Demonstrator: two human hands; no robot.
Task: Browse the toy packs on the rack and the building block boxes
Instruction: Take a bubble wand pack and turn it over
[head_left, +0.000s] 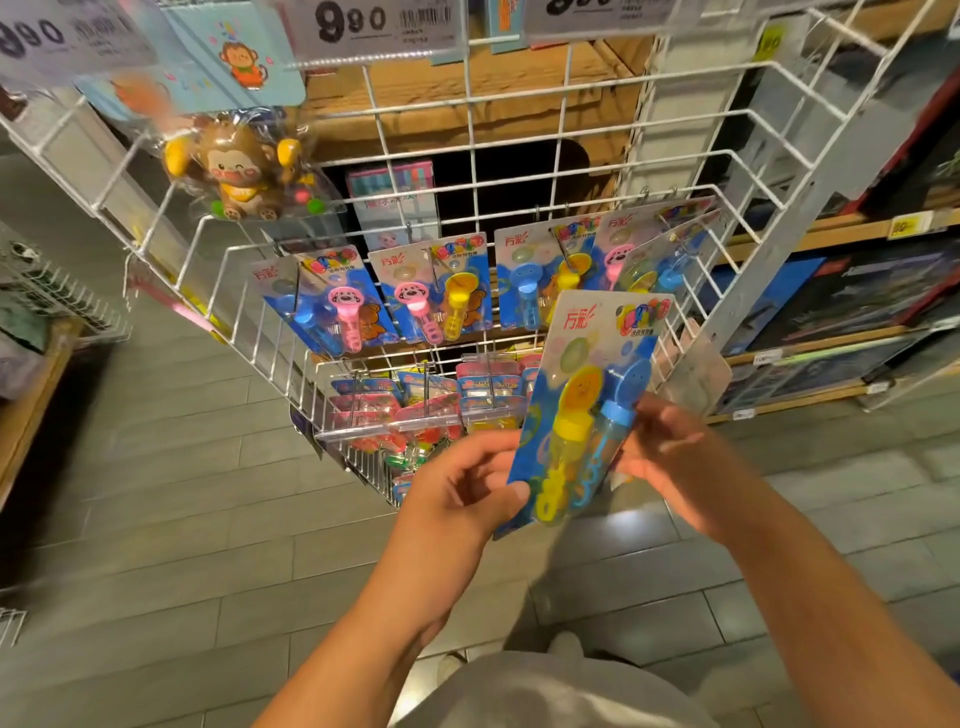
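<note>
Both hands, left grip (467, 483) and right grip (670, 452), pinch the bubble-wand pack (582, 410) between them, long axis upright, top tilted slightly right.

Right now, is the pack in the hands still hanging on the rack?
No, both hands, left hand and right hand, hold the bubble pack off the rack.

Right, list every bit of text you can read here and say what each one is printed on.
"990": white price tag at the top of the wire rack.
"990": second price tag, top left, blurred.
"万彩": red brand mark on the blue toy pack held by the left hand and right hand.
"万彩": also on the hanging packs.
Small print on tags, packs and yellow shelf labels: too blurred to read.
</note>
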